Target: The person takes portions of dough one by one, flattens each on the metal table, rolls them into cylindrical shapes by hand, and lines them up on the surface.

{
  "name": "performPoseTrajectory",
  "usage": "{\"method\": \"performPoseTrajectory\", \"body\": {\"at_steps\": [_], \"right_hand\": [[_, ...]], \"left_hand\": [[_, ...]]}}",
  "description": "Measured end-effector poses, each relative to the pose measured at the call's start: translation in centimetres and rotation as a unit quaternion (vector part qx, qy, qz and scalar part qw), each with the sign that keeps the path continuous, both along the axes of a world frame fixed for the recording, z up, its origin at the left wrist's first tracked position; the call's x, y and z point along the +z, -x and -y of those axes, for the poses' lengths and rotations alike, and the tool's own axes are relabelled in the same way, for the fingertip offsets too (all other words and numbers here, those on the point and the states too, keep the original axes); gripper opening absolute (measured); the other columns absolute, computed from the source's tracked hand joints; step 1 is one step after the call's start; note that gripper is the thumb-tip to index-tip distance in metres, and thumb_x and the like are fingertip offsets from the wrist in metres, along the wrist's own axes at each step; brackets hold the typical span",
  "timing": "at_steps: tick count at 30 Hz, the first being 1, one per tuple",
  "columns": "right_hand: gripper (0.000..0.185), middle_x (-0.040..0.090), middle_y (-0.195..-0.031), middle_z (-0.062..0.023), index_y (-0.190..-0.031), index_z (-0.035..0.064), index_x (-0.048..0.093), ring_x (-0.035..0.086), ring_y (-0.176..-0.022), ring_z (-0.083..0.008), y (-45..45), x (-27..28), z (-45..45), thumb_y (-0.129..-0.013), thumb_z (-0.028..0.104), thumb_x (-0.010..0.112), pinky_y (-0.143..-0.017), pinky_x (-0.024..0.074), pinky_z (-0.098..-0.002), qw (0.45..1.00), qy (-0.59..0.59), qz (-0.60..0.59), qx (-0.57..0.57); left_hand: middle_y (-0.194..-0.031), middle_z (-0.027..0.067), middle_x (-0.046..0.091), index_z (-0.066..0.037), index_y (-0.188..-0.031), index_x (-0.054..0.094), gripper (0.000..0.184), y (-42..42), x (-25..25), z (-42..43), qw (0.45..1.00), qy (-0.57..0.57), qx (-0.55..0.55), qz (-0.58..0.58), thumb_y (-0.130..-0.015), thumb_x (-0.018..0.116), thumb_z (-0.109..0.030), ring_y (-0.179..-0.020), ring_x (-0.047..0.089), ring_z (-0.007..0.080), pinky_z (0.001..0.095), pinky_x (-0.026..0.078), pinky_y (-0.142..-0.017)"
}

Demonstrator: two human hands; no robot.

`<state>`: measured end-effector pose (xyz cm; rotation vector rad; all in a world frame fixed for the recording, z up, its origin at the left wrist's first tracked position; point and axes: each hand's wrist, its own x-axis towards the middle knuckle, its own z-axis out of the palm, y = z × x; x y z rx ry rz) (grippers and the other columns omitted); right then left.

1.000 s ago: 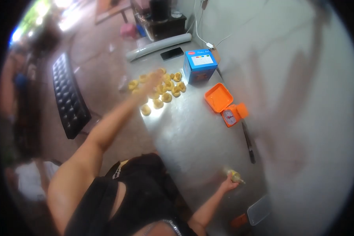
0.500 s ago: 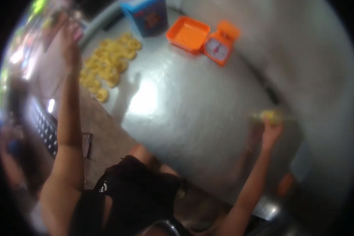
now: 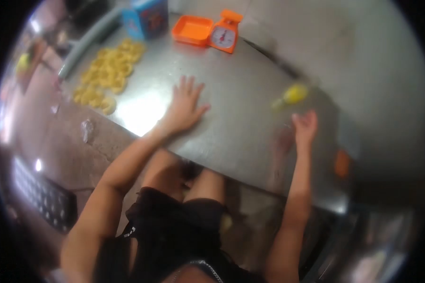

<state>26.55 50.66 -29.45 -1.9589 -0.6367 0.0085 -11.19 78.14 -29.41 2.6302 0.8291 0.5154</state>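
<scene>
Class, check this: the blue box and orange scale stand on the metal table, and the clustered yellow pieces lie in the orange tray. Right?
Not quite: the head view shows the clustered yellow pieces lying on the metal table, not in the orange tray. The rest stands.

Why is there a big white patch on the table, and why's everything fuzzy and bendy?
Head view: glare whitens the shiny table beside the yellow pieces; head view: blur softens the orange scale's dial, so I can't read its numbers; head view: the table's edges curve and the corners go black, probably from a wide lens.
</scene>
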Motion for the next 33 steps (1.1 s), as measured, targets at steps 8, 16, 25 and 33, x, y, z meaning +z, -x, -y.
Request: {"method": "performPoseTrajectory", "body": {"at_steps": [8,16,25,33], "right_hand": [[0.047,0.067,-0.139,-0.0221,-0.147,-0.0050,0.055,0.068,-0.121,-0.0290,8.1,0.9,5.4,-0.107,0.017,0.066,-0.107,0.0578,-0.0439,0.987,0.042,0.146,0.053],[0.047,0.070,-0.130,-0.0176,-0.140,-0.0014,0.063,0.070,-0.114,-0.0281,18.0,-2.6,-0.8,-0.101,0.022,0.075,-0.100,0.0582,-0.0450,0.996,0.046,0.020,0.078],[0.040,0.073,-0.114,-0.0146,-0.126,-0.0014,0.073,0.073,-0.105,-0.0273,34.5,-0.8,-21.9,-0.094,0.022,0.082,-0.091,0.0597,-0.0411,0.922,0.003,-0.119,0.369],[0.037,0.071,-0.117,-0.0135,-0.114,0.0053,0.078,0.066,-0.115,-0.0329,46.8,3.0,-35.8,-0.086,0.028,0.084,-0.094,0.0559,-0.0476,0.864,0.014,0.195,0.463]], "left_hand": [[-0.157,0.0257,0.038,-0.006,-0.147,0.056,0.066,-3.1,23.9,9.8,0.914,-0.089,-0.349,0.186,-0.096,0.076,-0.043,-0.145,0.033,0.0464,0.0554,0.030,-0.122],[-0.127,0.0201,0.059,-0.008,-0.128,0.067,0.051,-7.3,31.1,12.6,0.858,-0.115,-0.476,0.156,-0.091,0.077,-0.043,-0.113,0.055,0.0412,0.0512,0.045,-0.104],[-0.104,0.0102,0.073,-0.009,-0.105,0.074,0.025,5.9,19.0,8.5,0.835,0.017,-0.451,0.316,-0.092,0.076,-0.030,-0.093,0.071,0.0357,0.0458,0.057,-0.079],[-0.102,0.0162,0.078,0.001,-0.103,0.077,0.011,24.3,8.2,3.1,0.901,0.212,-0.171,0.337,-0.094,0.077,-0.005,-0.093,0.076,0.0317,0.0372,0.059,-0.084]]}}
